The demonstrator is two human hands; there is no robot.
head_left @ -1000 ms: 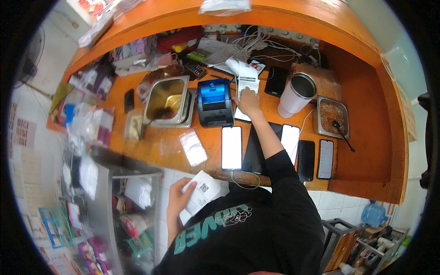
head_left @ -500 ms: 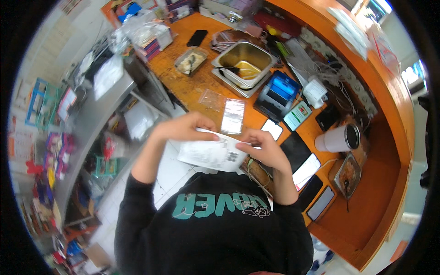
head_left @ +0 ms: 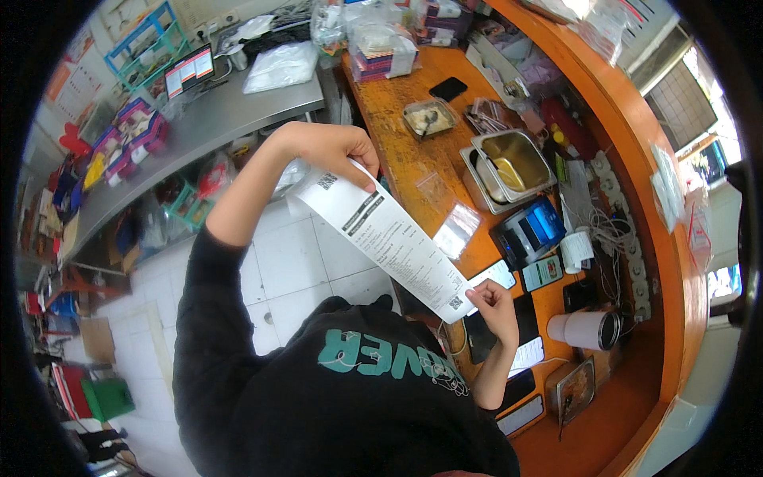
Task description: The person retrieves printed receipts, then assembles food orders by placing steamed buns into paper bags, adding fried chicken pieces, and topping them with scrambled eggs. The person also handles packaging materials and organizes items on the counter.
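Note:
A long white printed receipt (head_left: 397,246) stretches slantwise between my two hands, in front of my body. My left hand (head_left: 338,151) pinches its upper left end, close to a square code. At the lower right end, my right hand (head_left: 494,308) grips a corner between thumb and fingers. The strip is unfolded, its printed face up, with part of the paper curling behind at the left end. Beyond it on the wooden table lies a flat clear packet with a silvery white face (head_left: 457,230). A blue and black receipt printer (head_left: 528,230) stands to the right of that packet.
Several phones lie along the table's right part, near a white tumbler (head_left: 584,329) and a food container (head_left: 572,389). Farther back are a metal pan (head_left: 517,163), a plastic food box (head_left: 430,119) and a black phone (head_left: 448,89). A steel counter (head_left: 199,131) runs along the left.
My hands have moved apart, left hand up and right hand lower right, drawing the bunched receipt out into a long strip. The view has turned, showing more of the steel counter and floor.

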